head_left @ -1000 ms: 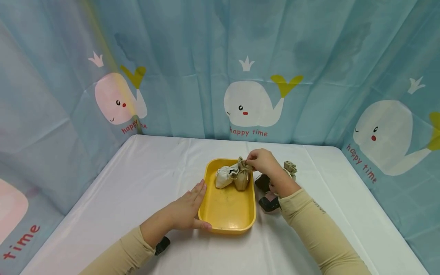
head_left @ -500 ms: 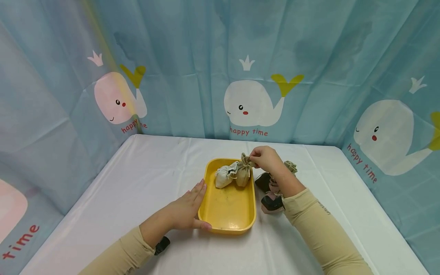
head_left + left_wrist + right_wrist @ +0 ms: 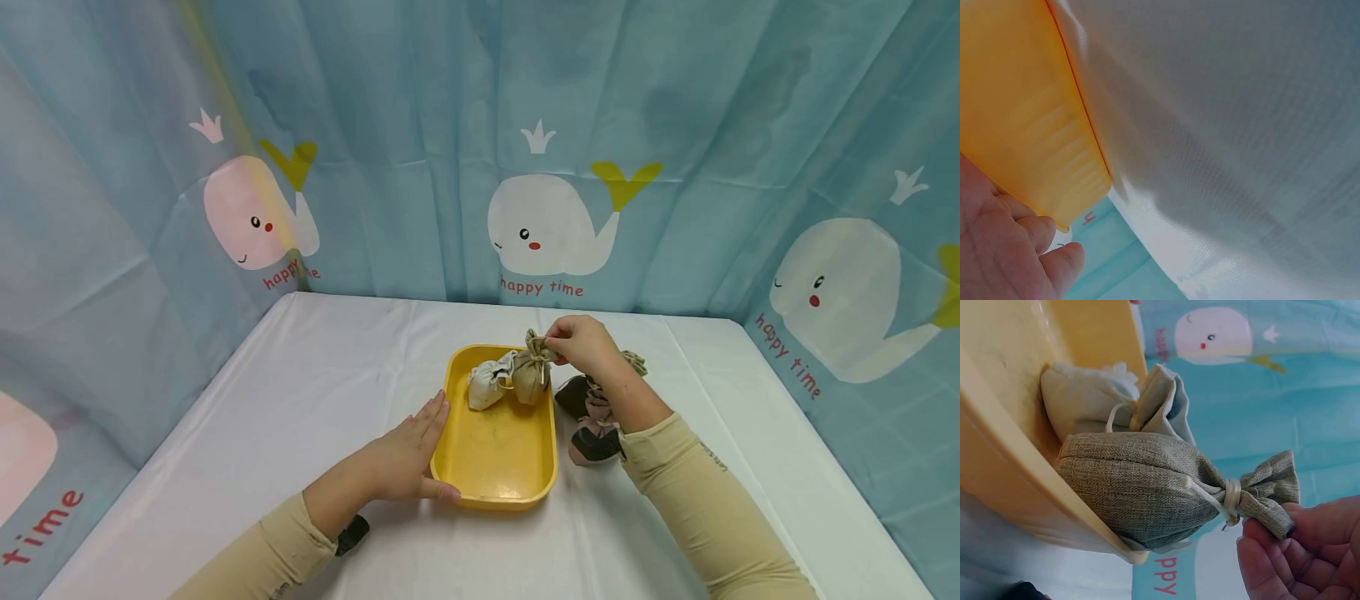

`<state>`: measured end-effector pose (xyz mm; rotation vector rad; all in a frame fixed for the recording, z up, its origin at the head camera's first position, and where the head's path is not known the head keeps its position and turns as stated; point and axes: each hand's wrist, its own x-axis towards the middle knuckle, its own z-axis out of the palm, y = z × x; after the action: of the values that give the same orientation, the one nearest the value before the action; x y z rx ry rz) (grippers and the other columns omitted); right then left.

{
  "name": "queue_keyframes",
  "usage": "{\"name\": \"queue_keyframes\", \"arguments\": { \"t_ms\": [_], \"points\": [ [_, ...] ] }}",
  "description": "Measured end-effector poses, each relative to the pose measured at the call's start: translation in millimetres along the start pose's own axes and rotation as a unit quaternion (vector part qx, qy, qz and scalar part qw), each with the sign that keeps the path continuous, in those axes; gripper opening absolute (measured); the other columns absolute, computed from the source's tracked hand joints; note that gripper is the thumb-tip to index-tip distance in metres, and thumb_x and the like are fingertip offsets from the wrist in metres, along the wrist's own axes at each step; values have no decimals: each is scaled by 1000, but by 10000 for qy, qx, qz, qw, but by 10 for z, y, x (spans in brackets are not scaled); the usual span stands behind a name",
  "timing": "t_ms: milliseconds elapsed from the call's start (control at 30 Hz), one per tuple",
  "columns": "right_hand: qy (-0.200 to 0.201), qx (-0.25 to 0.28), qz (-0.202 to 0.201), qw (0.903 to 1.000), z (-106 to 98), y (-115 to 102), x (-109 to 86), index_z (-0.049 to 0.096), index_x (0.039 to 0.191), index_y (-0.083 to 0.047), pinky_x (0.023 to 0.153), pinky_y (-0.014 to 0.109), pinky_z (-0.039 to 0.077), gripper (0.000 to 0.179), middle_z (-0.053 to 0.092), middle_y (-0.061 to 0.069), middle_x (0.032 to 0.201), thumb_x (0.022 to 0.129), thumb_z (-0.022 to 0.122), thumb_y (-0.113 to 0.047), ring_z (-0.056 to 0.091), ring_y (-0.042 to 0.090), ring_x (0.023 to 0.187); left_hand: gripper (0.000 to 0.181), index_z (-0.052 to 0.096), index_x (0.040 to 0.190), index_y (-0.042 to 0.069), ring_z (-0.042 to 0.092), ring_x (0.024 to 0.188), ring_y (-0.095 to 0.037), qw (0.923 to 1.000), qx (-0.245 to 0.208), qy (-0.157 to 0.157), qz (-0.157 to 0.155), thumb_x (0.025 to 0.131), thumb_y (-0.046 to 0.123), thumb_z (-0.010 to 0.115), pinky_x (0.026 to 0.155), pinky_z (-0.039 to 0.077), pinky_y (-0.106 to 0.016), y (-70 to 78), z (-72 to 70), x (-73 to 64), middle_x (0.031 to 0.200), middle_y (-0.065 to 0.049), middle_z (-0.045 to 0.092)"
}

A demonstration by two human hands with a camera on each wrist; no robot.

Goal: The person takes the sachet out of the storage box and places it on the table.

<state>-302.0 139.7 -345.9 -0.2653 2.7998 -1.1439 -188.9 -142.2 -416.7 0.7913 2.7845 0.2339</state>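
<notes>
The tan pouch (image 3: 531, 383) is pinched at its neck by the right hand (image 3: 587, 345), partly inside the yellow tray (image 3: 495, 454) right of head-view centre (a white pouch (image 3: 485, 388) beside it); the tray is touched by the left hand (image 3: 401, 454), straight-fingered.

1 tray (image 3: 493, 462) w/ 2 bags (image 3: 531, 385), bag pile (image 3: 597, 407) alongside, qty unclear.

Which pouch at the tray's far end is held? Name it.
The olive-brown drawstring pouch: the right hand pinches its gathered top; the white drawstring pouch beside it isn't held.
</notes>
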Motion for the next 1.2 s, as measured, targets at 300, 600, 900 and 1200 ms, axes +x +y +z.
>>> {"name": "queue_keyframes", "arguments": {
  "t_ms": [300, 600, 900, 1200],
  "points": [
    [94, 288, -34, 9995, -41, -34, -36, 66, 85, -9, 70, 35, 53, 13, 65, 7, 84, 91, 58, -17, 64, 17, 73, 124, -3, 146, 3, -1, 140, -19, 9999, -28, -52, -124, 64, 81, 48, 110, 17, -43, 6, -63, -19, 153, -11, -11],
    [193, 179, -139, 9996, -125, -88, -63, 67, 86, -9, 73, 36, 53, 12, 65, 7, 85, 90, 59, -17, 63, 18, 72, 126, -3, 146, 3, -1, 140, -20, 9998, 90, -60, -180, 62, 83, 45, 110, 18, -43, -11, -56, 2, 153, -10, -10],
    [218, 269, -258, 9991, -165, -72, -114, 67, 87, -7, 70, 34, 53, 12, 65, 8, 85, 90, 60, -16, 61, 18, 71, 126, 0, 146, 3, 1, 140, -23, 9993, 294, -131, -209, 61, 86, 41, 110, 16, -46, 41, -74, -20, 153, -12, -7],
    [234, 302, -347, 9987, -215, -58, -159, 67, 87, -7, 68, 32, 53, 12, 65, 8, 83, 90, 59, -15, 61, 19, 71, 127, 4, 147, 3, 2, 140, -24, 9987, 317, -217, -327, 59, 87, 40, 109, 17, -48, 79, -102, -15, 153, -12, -5]
  ]
}}
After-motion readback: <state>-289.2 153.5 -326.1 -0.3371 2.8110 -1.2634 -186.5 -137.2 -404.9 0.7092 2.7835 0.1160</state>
